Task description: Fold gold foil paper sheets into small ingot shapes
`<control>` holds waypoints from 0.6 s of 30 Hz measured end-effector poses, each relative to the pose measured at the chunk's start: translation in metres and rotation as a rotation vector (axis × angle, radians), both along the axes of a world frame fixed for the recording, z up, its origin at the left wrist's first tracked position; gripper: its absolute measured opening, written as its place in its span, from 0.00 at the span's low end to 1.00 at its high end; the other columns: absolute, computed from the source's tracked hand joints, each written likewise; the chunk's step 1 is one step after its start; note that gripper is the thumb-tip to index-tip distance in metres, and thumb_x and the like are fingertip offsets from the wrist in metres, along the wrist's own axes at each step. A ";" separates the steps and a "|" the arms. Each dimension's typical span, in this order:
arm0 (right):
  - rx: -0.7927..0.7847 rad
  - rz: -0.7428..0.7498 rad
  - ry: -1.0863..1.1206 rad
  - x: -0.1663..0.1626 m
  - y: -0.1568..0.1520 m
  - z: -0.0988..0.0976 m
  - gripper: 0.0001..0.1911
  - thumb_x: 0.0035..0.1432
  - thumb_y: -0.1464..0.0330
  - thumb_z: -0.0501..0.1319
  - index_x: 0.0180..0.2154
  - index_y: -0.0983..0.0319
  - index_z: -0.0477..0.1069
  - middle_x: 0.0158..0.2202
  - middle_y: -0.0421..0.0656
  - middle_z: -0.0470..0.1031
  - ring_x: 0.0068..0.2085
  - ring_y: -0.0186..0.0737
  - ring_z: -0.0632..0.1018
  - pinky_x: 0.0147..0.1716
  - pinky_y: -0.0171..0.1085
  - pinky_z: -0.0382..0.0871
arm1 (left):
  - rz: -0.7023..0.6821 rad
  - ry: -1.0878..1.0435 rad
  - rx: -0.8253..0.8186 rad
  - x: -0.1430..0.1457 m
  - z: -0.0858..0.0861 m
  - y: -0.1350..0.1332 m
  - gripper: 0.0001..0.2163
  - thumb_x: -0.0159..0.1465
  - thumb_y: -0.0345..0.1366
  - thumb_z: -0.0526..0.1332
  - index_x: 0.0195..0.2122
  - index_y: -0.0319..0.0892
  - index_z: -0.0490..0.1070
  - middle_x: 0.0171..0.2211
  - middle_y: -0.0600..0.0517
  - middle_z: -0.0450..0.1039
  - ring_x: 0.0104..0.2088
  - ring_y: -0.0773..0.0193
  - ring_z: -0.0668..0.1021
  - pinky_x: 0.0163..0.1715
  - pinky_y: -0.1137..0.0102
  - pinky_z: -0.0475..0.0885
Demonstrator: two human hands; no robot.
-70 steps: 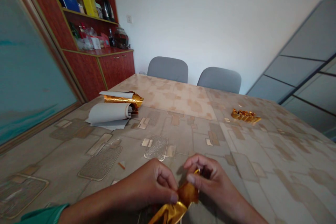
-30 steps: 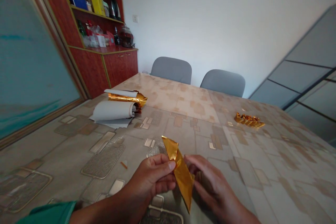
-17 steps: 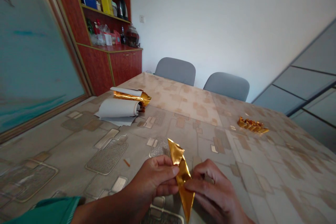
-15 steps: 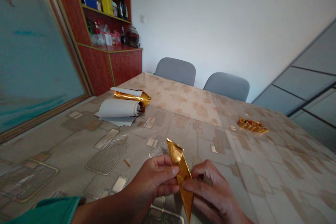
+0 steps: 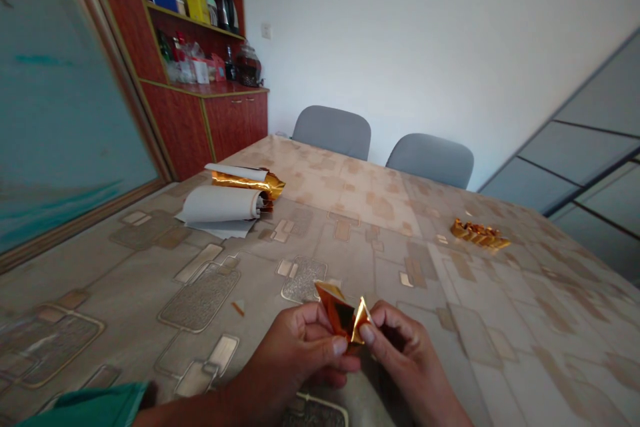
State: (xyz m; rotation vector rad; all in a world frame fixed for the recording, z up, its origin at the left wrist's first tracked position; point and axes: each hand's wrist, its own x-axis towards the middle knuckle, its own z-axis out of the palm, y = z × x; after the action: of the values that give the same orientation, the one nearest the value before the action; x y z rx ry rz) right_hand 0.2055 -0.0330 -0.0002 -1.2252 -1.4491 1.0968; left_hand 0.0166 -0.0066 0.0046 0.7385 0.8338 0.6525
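Observation:
A piece of shiny gold foil paper (image 5: 338,308) is held low over the near part of the table, creased into a small shape with two raised points. My left hand (image 5: 305,347) pinches its left side and lower edge between thumb and fingers. On the other side, my right hand (image 5: 405,340) grips the right point, thumb in front and fingers behind. Both hands are closed on the same piece. The fingers hide its underside and lower edge.
Loosely rolled white-backed gold paper (image 5: 223,203) lies on the patterned tablecloth (image 5: 200,300) at the left. Several folded gold pieces stand in a row (image 5: 480,234) at the far right. A small brown scrap (image 5: 238,308) is left of my hands. Two grey chairs (image 5: 331,130) stand beyond the table.
The long, flat gold strip, which hung down towards me, is now bent up at its lower end into a second point. My right hand has moved up with that end.

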 end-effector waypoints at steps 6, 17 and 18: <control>0.213 0.137 -0.041 0.001 -0.003 0.012 0.15 0.64 0.52 0.65 0.32 0.56 0.78 0.33 0.40 0.71 0.35 0.39 0.73 0.34 0.37 0.65 | 0.064 0.025 0.004 -0.005 0.003 0.007 0.26 0.43 0.50 0.80 0.33 0.38 0.74 0.28 0.51 0.81 0.27 0.67 0.82 0.28 0.77 0.75; 0.280 0.241 -0.250 0.001 -0.003 0.016 0.05 0.66 0.64 0.65 0.35 0.55 0.78 0.37 0.40 0.71 0.40 0.40 0.75 0.38 0.38 0.68 | 0.051 0.031 0.008 -0.007 0.008 0.014 0.28 0.39 0.51 0.81 0.32 0.38 0.74 0.28 0.51 0.81 0.28 0.67 0.81 0.31 0.75 0.76; 0.267 0.210 -0.219 -0.001 -0.003 0.014 0.08 0.66 0.63 0.64 0.33 0.56 0.76 0.35 0.40 0.71 0.38 0.39 0.75 0.36 0.37 0.67 | 0.040 0.020 0.008 -0.007 0.007 0.013 0.29 0.39 0.51 0.81 0.33 0.37 0.74 0.28 0.51 0.81 0.28 0.67 0.81 0.31 0.75 0.75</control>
State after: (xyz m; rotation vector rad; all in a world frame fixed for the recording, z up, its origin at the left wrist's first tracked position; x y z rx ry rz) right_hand 0.2046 -0.0358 0.0141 -1.0445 -1.8607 0.8875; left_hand 0.0092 0.0066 0.0121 0.7381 0.8664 0.6849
